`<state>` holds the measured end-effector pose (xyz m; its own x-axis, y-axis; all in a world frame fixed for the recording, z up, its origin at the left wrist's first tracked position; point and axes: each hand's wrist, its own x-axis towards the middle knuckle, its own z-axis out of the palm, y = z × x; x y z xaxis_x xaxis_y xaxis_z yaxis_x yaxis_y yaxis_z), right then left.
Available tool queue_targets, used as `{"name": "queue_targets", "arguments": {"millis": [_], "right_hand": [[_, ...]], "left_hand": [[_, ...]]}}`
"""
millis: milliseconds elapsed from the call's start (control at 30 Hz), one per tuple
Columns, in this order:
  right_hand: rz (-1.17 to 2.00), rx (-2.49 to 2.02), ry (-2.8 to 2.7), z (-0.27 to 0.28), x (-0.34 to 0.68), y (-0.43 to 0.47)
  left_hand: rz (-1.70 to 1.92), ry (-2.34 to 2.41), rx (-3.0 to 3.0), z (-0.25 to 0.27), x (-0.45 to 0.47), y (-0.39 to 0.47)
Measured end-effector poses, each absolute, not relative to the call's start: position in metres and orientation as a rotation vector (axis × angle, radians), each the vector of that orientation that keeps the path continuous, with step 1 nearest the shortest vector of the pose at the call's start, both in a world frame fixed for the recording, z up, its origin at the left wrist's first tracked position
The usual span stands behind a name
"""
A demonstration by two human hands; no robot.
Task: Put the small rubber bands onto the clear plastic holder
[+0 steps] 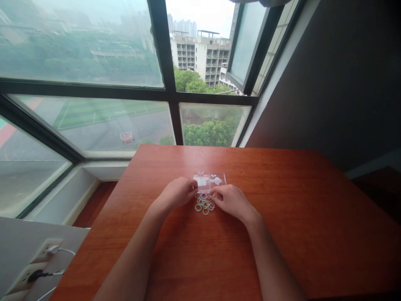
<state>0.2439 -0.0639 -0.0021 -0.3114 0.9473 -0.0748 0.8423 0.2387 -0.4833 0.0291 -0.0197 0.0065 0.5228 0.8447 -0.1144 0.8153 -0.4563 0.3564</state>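
Left hand at the box, right hand by the rings, both grips unclear, toward the table's far edge

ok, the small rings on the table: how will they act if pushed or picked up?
The rings look thin, so each is probably light. They lie flat on a smooth-looking table, so a push would likely slide them rather than roll them. Several overlap, so moving one may drag others along.
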Motion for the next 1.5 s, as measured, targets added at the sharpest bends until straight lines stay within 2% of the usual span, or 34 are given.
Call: {"name": "queue_targets", "arguments": {"millis": [700,833,1000,1267,1500], "right_hand": [[0.638,-1.625,-2.169,-0.01,0.243,-0.06],[0.673,-1.585,-2.003,-0.011,0.242,-0.058],[0.73,-1.47,-1.834,-0.009,0.241,-0.057],[0.804,-1.372,-1.712,-0.008,0.241,-0.057],[0.773,-1.393,-1.727,-0.01,0.242,-0.056]], "left_hand": [[0.111,1.384,2.437,0.005,0.027,-0.021],[0.259,1.402,2.338,0.013,0.029,-0.023],[0.536,1.209,2.218,0.018,0.039,-0.026],[0.649,1.039,2.127,0.008,0.052,-0.03],[0.849,1.282,2.222,0.0,0.046,-0.02]]}}
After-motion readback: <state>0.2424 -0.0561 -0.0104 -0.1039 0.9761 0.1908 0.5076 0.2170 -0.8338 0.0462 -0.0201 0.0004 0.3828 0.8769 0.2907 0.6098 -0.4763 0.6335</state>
